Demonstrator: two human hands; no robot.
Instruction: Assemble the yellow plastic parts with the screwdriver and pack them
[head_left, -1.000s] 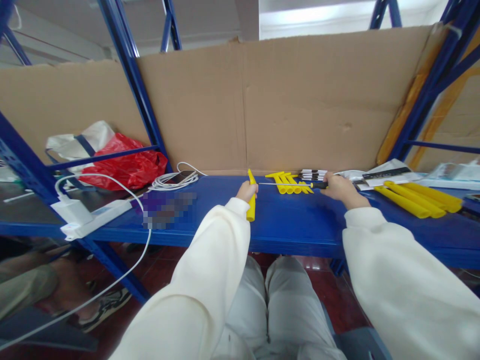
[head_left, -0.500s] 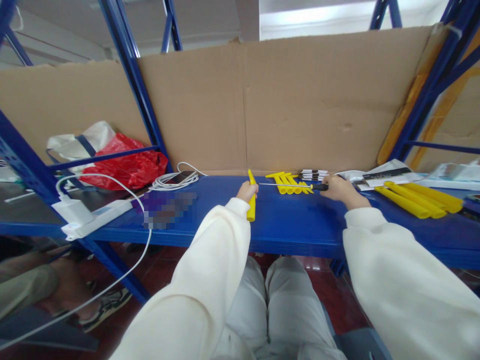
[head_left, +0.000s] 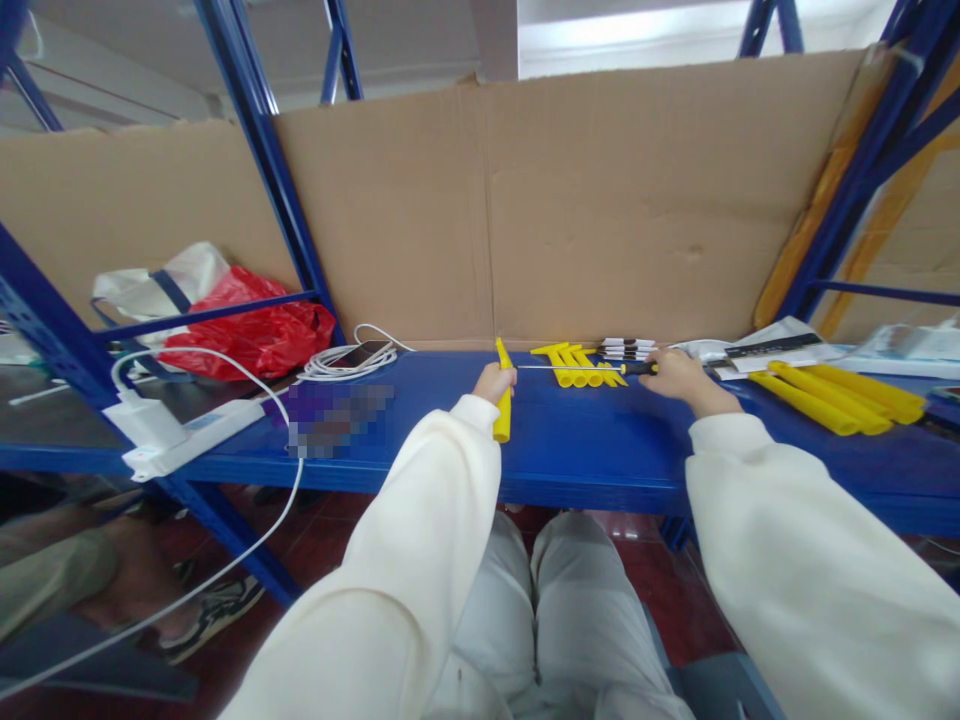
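My left hand (head_left: 493, 383) is closed around a yellow tapered part (head_left: 503, 415), which stands roughly upright over the blue shelf. My right hand (head_left: 671, 377) grips the black and yellow handle of a screwdriver (head_left: 577, 369). Its long thin shaft runs sideways, with the tip at the yellow part beside my left fingers. Behind and below the shaft lie several small yellow pieces (head_left: 574, 375) in a row. Black and white packets (head_left: 628, 349) lie just past them, close to my right hand.
Longer yellow tubes (head_left: 832, 400) lie right on the blue shelf (head_left: 585, 465), near a white bag (head_left: 780, 345). Left are a coiled white cable (head_left: 349, 362), a power strip (head_left: 195, 437) and a red bag (head_left: 255, 325). Cardboard (head_left: 600, 210) stands behind. A person's leg shows lower left.
Both hands keep nearly the same place. The screwdriver's handle looks slightly turned and a little higher in my right hand.
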